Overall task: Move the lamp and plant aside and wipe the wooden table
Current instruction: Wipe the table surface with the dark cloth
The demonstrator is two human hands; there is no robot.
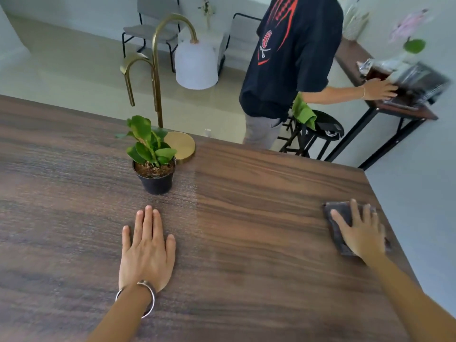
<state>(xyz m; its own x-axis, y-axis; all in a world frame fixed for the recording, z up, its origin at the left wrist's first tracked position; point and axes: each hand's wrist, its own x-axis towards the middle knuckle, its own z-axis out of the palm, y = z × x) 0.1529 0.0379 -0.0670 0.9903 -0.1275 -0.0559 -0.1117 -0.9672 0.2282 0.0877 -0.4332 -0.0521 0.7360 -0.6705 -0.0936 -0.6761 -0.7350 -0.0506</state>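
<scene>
A dark wooden table [246, 218] fills the view. A small green plant in a black pot [155, 178] stands near its far edge, left of centre. Right behind the pot is the round brass base of a lamp [181, 145], whose curved brass stem carries a white shade hanging past the table edge. My left hand [146, 250] lies flat on the wood, fingers apart, a little in front of the pot and holding nothing. My right hand [359, 230] presses flat on a dark grey cloth [339, 218] near the table's right edge.
Another person [291, 58] in a dark shirt stands beyond the far edge, reaching to a side table [399, 109] at the right. A black stool [325, 129] with a green cloth stands beside them. Grey chairs [150, 28] stand further back.
</scene>
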